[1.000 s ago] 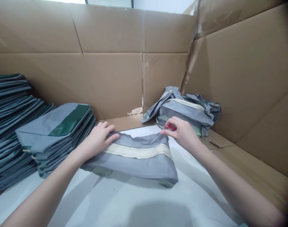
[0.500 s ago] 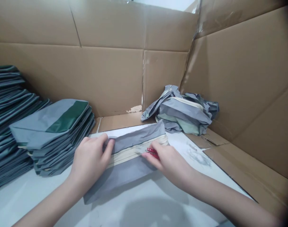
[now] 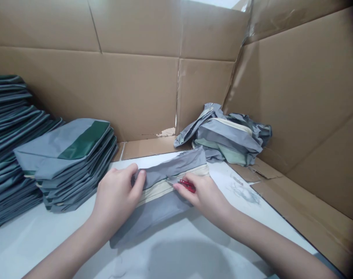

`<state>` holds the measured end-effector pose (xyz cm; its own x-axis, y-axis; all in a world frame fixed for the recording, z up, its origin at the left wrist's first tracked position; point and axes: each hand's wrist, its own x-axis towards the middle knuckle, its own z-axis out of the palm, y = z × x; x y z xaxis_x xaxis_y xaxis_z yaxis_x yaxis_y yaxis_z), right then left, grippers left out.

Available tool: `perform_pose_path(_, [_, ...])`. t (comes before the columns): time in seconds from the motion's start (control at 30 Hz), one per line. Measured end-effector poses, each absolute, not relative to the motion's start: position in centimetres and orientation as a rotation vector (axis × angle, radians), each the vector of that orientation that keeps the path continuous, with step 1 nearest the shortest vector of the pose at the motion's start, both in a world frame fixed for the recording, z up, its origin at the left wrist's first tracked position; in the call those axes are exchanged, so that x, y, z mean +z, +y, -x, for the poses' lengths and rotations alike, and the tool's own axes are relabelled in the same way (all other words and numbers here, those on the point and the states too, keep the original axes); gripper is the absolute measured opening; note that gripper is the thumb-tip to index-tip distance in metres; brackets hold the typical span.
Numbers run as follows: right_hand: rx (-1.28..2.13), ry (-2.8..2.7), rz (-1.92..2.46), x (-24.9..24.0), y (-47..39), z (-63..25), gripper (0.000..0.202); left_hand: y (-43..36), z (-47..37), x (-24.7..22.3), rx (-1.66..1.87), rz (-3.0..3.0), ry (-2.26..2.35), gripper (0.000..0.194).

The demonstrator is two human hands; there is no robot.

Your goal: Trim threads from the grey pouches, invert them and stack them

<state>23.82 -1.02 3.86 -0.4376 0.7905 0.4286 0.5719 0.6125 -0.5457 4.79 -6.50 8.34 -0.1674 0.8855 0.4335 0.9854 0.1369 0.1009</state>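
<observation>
A grey fabric piece (image 3: 159,218) with a cream zipper-like strip (image 3: 157,192) along its middle slants over the white table. My left hand (image 3: 120,195) pinches its upper left part between thumb and fingers. A small red tool (image 3: 187,185) with a pointed metal blade is gripped in my right hand (image 3: 204,193). The blade tip lies at the upper edge of the cream strip, between my two hands. My right fingers partly hide the tool's handle and the strip's right part.
Folded grey and green fabric pieces are stacked at the left, in a tall pile (image 3: 8,155) and a lower one (image 3: 74,170). Crumpled grey fabric (image 3: 228,135) lies at the back right. Cardboard walls (image 3: 136,93) enclose the back and right of the white table (image 3: 153,255).
The blade has come to the strip's upper edge and shows more clearly. My left hand and the fabric appear slightly further right, as the whole view has shifted a little.
</observation>
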Motion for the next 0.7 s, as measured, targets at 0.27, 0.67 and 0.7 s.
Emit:
perform_pose_path(0.27, [0.44, -2.117, 0.999, 3.4, -0.4, -23.8, 0.036, -6.4, -4.8, 8.3, -0.589, 1.873, -2.064, 0.036])
perform_pose_path(0.67, [0.538, -1.689, 0.761, 2.7, 0.1, -26.6, 0.023, -5.9, -4.4, 8.3, -0.59, 1.871, -2.07, 0.038])
perform_pose_path(0.7, [0.522, -1.624, 0.758, 2.8, 0.6, -27.0, 0.022, -6.0, -4.3, 8.2, -0.599, 1.883, -2.048, 0.038])
